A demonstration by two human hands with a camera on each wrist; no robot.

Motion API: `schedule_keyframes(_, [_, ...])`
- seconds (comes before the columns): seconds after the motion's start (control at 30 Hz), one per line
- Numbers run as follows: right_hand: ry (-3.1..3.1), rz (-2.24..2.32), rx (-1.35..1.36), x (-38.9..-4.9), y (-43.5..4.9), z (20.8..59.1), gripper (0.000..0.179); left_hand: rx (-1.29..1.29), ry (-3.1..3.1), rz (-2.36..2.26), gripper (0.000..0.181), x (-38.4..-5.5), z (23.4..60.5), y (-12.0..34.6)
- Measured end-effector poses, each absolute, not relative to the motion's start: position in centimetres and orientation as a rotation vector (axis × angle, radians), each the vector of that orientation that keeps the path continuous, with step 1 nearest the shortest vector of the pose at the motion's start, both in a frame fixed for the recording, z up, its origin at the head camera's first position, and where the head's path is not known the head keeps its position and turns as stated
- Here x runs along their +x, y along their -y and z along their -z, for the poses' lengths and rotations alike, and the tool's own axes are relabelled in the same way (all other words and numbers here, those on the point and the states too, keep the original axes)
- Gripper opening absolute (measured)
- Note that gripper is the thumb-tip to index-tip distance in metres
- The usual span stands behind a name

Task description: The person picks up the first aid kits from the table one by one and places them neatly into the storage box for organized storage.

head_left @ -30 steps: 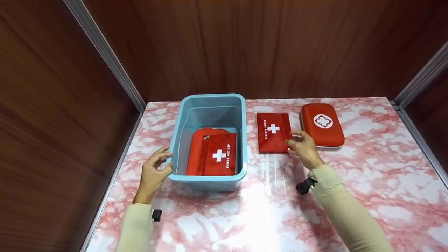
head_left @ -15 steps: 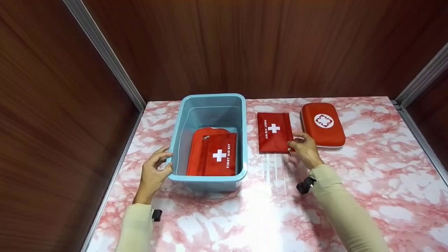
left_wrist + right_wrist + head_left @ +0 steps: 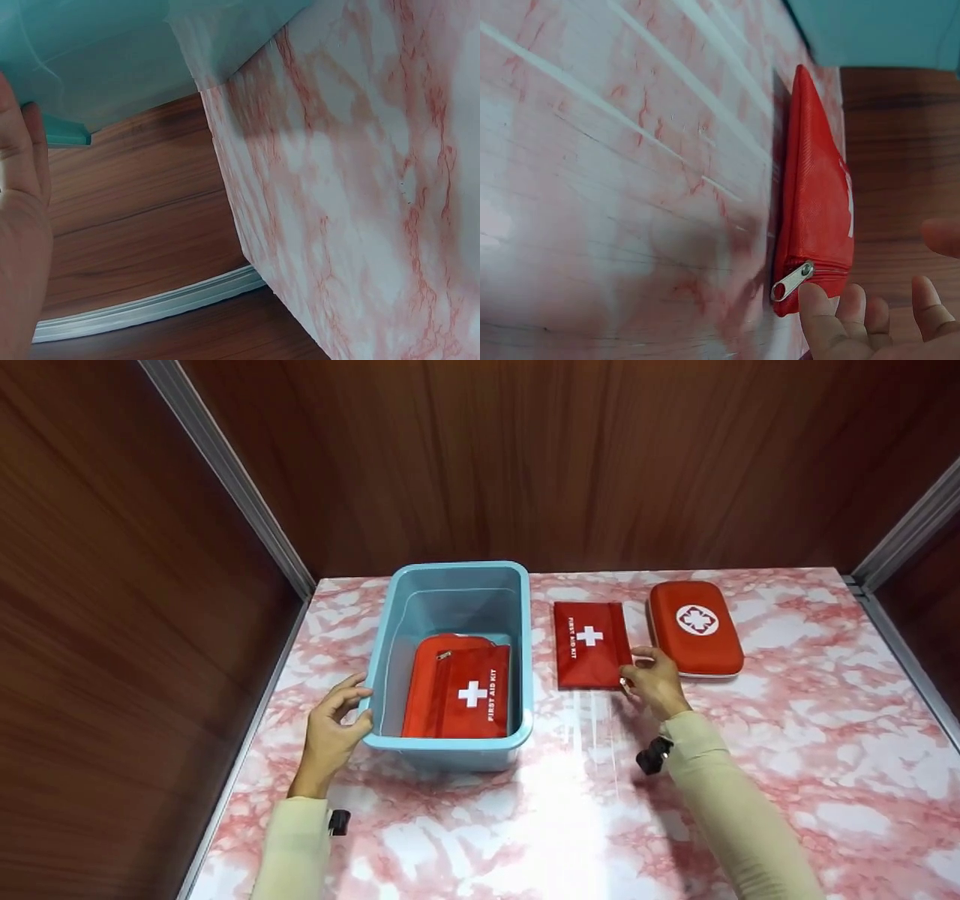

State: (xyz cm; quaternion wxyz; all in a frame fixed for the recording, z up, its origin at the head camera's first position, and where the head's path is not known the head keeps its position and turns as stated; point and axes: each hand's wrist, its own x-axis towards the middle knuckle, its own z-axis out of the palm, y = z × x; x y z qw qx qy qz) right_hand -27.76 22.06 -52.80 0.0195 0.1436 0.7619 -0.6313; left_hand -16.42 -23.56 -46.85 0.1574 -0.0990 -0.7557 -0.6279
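Observation:
A red first aid pouch (image 3: 589,637) with a white cross lies on the table. My right hand (image 3: 656,682) is at its near right corner, beside the zipper pull (image 3: 793,280). In the right wrist view the fingertips (image 3: 815,301) overlap the pouch's zipped end and the other fingers are spread. Left of it stands a light blue plastic bin (image 3: 526,660). My left hand (image 3: 328,731) touches the bin's left rim with its fingertips and thumb. Inside the bin lies another red first aid pouch (image 3: 472,720) over a rounded red case (image 3: 421,679).
A hard orange-red first aid case (image 3: 709,652) with a round white emblem lies right of the pouch. The table (image 3: 465,832) has a pink and white marbled top. Dark wood panels (image 3: 600,472) with metal framing rise behind and at both sides.
My right hand's fingers have drawn back slightly from the pouch's face towards its near right corner by the zipper pull. The left hand stays at the bin's rim.

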Motion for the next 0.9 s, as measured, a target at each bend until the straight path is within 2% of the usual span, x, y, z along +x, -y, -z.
schedule_keyframes(0.53, [-2.462, 1.767, 0.504, -28.4, -22.4, 54.5, 0.053, -0.281, 2.153, 1.795, 0.026, -16.2, 46.9, 23.6])
schedule_keyframes(0.9, [-2.653, 1.524, 0.444, -28.8, -22.5, 54.9, 0.051, -0.288, 2.158, 1.797, 0.026, -16.3, 46.9, 23.5])
